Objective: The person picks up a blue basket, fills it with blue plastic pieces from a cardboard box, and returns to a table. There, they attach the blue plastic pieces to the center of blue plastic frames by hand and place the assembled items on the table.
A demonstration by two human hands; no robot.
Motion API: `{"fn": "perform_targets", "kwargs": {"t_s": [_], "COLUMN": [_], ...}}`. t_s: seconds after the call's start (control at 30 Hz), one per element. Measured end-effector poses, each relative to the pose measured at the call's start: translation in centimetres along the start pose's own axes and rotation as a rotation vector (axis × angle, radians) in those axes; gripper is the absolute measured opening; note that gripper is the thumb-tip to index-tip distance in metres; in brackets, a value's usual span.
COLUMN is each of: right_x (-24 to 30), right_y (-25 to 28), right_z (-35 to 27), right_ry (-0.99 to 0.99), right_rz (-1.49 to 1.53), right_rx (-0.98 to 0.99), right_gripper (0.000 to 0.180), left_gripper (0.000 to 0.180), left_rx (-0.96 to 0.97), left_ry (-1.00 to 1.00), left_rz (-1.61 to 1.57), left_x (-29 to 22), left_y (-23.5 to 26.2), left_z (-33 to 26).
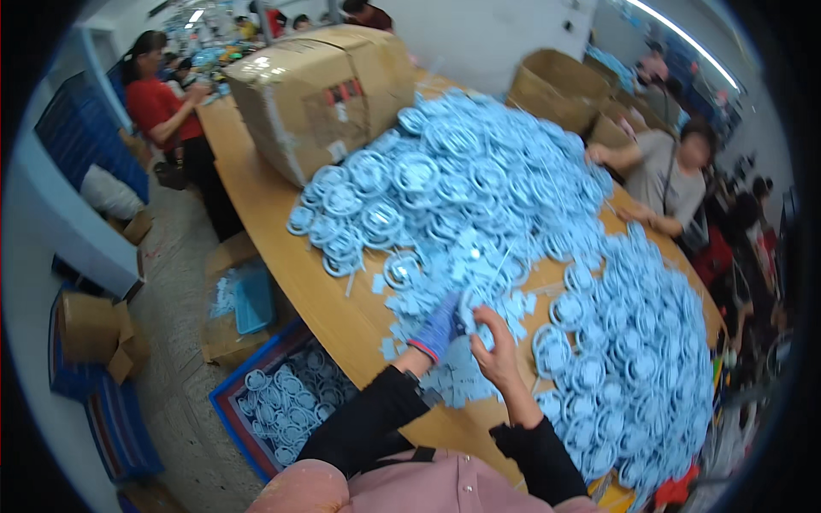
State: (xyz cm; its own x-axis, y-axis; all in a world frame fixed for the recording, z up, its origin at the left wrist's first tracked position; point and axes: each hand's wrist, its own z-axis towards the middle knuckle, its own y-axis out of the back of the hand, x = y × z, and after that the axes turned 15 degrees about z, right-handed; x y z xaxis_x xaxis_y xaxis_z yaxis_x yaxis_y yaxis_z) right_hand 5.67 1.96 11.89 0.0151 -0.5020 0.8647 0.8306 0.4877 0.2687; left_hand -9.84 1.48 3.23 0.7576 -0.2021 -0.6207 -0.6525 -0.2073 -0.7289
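Observation:
Both my hands meet over the near part of the table, above a scatter of small flat light-blue plastic scraps (462, 376). My left hand (438, 329), in a purple-blue glove, is closed on a light-blue ring-shaped plastic part (468, 308). My right hand (498, 346) is bare, and its thumb and forefinger curl toward the right side of that part. Whether those fingers grip the part or a small scrap is too blurred to make out. A large heap of similar round light-blue parts (445, 162) rises just beyond my hands.
A second heap of blue parts (624, 359) covers the table's right side. A taped cardboard box (325, 94) stands at the far left of the wooden table (248, 188). Below the left edge sits a blue crate (227, 398) of round parts. A person (676, 171) works across at the right.

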Motion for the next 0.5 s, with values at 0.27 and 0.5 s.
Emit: {"fn": "perform_targets", "kwargs": {"t_s": [0.27, 0.5], "right_x": [0.9, 1.8], "right_y": [0.4, 0.7], "right_z": [-0.9, -1.7], "right_ry": [-0.152, -0.11], "right_rz": [0.207, -0.263], "right_rx": [-0.048, -0.034], "right_gripper": [0.031, 0.029], "left_gripper": [0.037, 0.039], "left_rx": [-0.374, -0.296], "left_ry": [-0.037, -0.112], "left_rz": [0.172, 0.012], "left_x": [-0.8, -0.3], "left_y": [-2.9, -2.9], "left_z": [-3.3, -5.1]}}
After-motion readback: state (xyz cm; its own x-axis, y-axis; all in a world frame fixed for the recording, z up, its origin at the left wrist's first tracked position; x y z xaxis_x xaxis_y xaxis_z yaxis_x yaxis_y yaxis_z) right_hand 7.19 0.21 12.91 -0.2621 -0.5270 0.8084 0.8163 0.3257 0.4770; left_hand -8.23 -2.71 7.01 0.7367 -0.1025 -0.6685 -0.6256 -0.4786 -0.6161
